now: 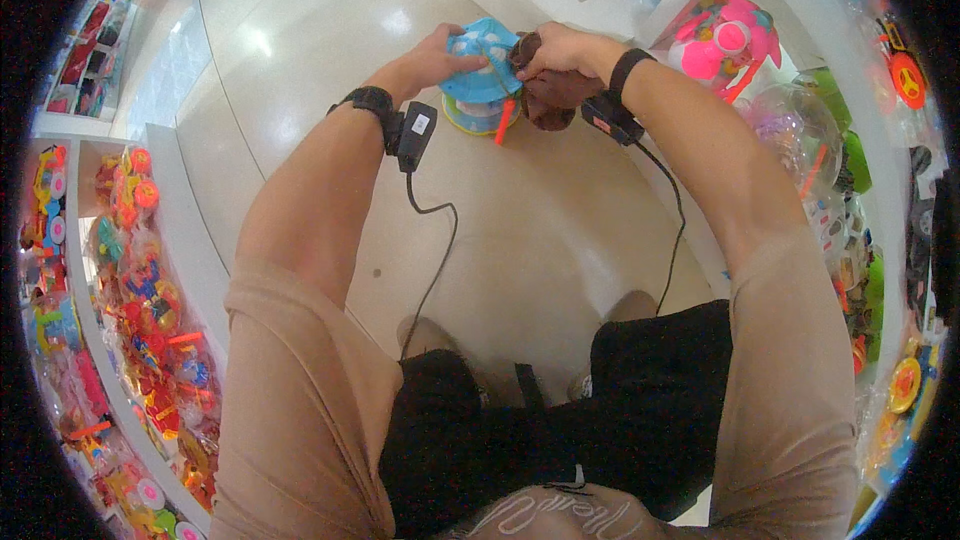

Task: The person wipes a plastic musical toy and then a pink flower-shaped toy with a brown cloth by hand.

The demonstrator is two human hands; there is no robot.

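Observation:
My left hand [429, 64] grips the near left side of a light blue toy [486, 86] with white patches, its thumb lying across the top. Beneath the blue top shows a round, pale base [463, 120] with coloured bands. An orange-red strip [505, 122] hangs from the toy's near side. My right hand [562, 52] pinches a dark brown cloth [559, 94] against the toy's right side. The cloth is bunched, and part of it hangs below the fingers. What the right fingertips touch behind the cloth is hidden.
White shelves [180, 202] of bagged toys [154, 292] run along the left. More shelving on the right holds a pink toy [724, 45] and several wrapped toys. Black devices with cables [450, 225] are strapped to both wrists, above a shiny tiled floor [495, 240].

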